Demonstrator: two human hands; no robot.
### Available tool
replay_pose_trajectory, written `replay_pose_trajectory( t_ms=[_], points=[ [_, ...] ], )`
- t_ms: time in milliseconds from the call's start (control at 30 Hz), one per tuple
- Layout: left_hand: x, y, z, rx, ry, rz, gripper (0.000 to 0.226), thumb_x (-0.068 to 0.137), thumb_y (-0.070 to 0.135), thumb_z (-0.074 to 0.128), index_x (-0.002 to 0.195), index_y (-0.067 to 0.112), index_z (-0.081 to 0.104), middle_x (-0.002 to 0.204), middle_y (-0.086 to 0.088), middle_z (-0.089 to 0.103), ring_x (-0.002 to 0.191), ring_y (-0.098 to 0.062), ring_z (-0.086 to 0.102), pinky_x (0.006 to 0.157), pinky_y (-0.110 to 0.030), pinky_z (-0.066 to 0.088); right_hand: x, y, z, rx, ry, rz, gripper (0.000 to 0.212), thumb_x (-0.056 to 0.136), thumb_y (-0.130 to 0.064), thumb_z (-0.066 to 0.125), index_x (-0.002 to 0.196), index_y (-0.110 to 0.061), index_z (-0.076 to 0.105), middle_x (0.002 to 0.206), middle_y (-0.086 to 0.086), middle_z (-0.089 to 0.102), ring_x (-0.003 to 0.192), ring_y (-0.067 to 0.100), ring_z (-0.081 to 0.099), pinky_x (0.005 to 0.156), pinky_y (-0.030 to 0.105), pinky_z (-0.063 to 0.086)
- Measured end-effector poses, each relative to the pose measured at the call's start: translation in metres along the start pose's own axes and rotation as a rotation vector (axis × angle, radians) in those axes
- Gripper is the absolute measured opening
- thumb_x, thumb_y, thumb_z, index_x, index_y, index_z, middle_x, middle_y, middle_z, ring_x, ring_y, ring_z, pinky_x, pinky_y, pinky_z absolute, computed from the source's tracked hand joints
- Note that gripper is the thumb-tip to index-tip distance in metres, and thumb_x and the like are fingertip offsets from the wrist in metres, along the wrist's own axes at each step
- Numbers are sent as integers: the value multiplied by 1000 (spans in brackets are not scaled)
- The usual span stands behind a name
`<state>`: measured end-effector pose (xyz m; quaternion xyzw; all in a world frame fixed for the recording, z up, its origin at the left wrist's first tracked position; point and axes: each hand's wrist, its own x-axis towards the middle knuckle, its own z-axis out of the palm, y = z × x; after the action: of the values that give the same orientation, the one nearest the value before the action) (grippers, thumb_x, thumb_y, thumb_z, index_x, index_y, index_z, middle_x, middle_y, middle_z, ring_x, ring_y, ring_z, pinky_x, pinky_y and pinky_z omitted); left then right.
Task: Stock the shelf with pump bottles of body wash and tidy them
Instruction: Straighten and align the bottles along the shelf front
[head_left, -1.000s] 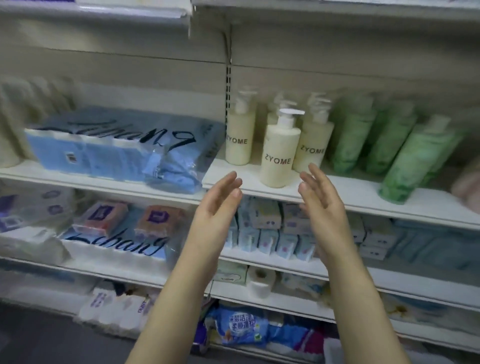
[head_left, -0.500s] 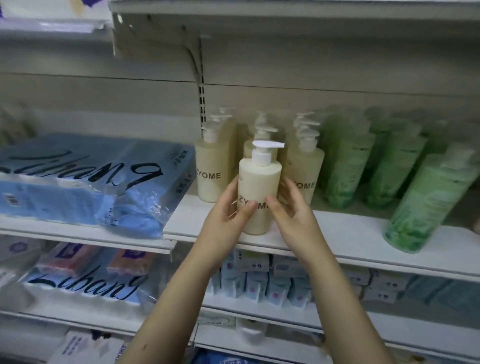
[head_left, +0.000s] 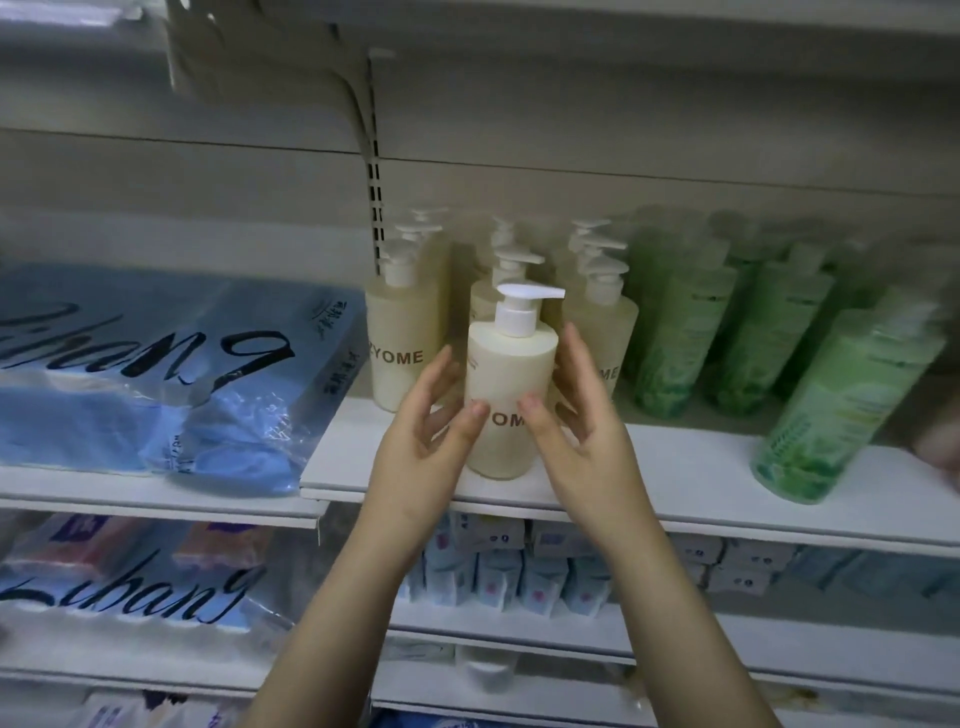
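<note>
A cream pump bottle (head_left: 511, 374) marked ZYOME stands upright near the front edge of the white shelf (head_left: 675, 483), its white pump nozzle pointing right. My left hand (head_left: 434, 431) cups its left side and my right hand (head_left: 576, 421) its right side, both thumbs pressed on the label. Behind it stand several more cream pump bottles (head_left: 402, 343) in rows, partly hidden by the front one.
Green bottles (head_left: 727, 332) fill the shelf to the right, and one green bottle (head_left: 836, 410) leans near the front. A blue plastic-wrapped tissue pack (head_left: 156, 374) lies on the shelf at left. Lower shelves hold small boxes (head_left: 519, 571) and more packs.
Both hands rose from below the shelf and closed around the front cream bottle. The view has moved closer to the shelf.
</note>
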<state>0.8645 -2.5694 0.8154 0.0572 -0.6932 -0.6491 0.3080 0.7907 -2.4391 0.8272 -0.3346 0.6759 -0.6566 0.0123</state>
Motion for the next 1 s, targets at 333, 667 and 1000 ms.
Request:
replay_pose_trajectory(
  t_ms=[333,667,1000],
  points=[
    [27,34,-50,188,-1,307,52,87,45,59,137,46,46,140,24,47,131,2,43,107,-27,37,17,-73,15,-469,129,-247,57,90,-51,56,142,-53,32,150,-30,21,139,-18,10,109,10,17],
    [59,40,-92,36,-23,170,57,80,50,63,130,57,36,122,55,39,124,23,35,104,-11,34,85,-134,31,-913,-413,-77,82,81,-67,57,152,-43,23,157,-17,30,141,4,31,113,27,31],
    [110,34,-99,-80,-32,45,66,87,50,62,145,46,32,153,19,33,136,2,33,105,-20,32,173,-127,50,-950,-656,199,109,60,-77,64,150,-52,7,158,-14,27,137,14,40,115,39,35]
  ],
)
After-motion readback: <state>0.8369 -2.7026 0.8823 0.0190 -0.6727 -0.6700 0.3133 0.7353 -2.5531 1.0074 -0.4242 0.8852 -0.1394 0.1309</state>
